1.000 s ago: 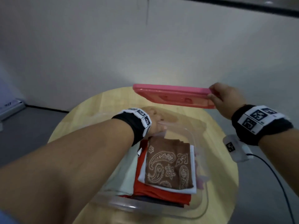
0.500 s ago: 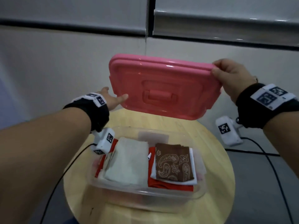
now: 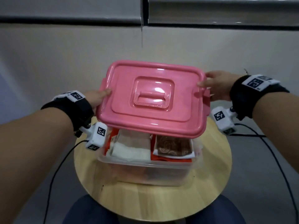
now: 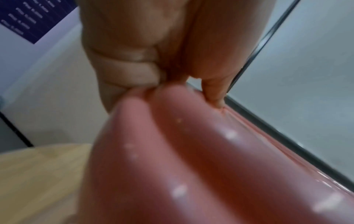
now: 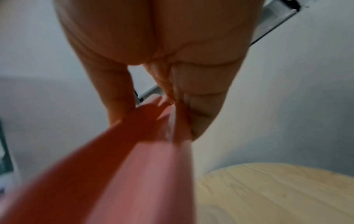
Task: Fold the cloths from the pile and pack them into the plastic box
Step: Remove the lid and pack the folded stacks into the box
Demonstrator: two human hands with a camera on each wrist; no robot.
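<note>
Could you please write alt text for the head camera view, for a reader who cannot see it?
Two hands, left hand and right hand, hold a pink lid by its ends above a clear plastic box of folded cloths. The box sits on a round wooden table near a pale wall.

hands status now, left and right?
Left hand: closed, gripping the pink lid by its left edge.
Right hand: closed, gripping the lid's right edge.
</note>
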